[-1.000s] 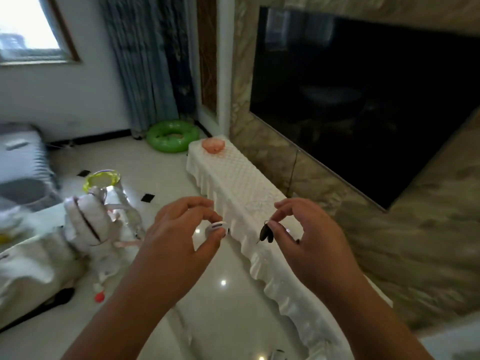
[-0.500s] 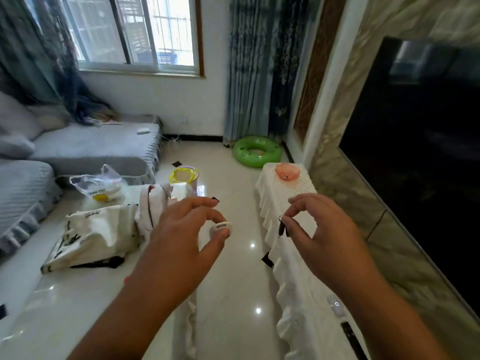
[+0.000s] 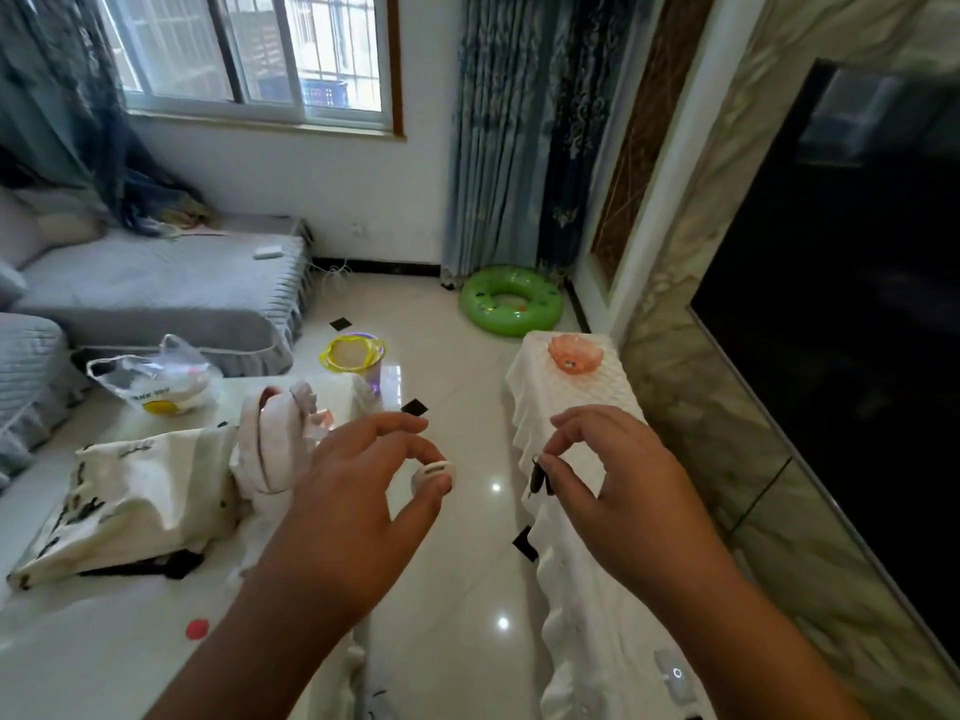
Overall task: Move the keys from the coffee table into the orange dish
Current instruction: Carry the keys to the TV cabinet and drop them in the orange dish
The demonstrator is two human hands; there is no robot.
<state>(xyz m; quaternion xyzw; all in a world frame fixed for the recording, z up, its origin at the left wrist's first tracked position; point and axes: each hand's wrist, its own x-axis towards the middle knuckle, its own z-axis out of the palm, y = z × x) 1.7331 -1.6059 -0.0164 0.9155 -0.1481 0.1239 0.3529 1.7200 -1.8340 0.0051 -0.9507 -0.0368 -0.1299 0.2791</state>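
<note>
Now facing along the cabinet w/ orange dish [image 3: 575, 354] at far end; right hand [image 3: 621, 478] pinching keys [image 3: 539, 476], left hand [image 3: 358, 478] pinching white fob [image 3: 434, 474]. Carry underway.

Both hands raised mid-frame over the glossy floor. Left hand [image 3: 353, 491] pinches a small white round fob [image 3: 434, 475] btwn thumb & fingers [image 3: 400, 426]. Right hand [image 3: 618, 480] pinches dark keys [image 3: 537, 478], hanging down. Orange dish [image 3: 575, 354] sits at far end of white-covered table [image 3: 587, 563], centre-right of frame, well apart from hands. Green swim ring [image 3: 511, 301] on floor beyond it.
</note>
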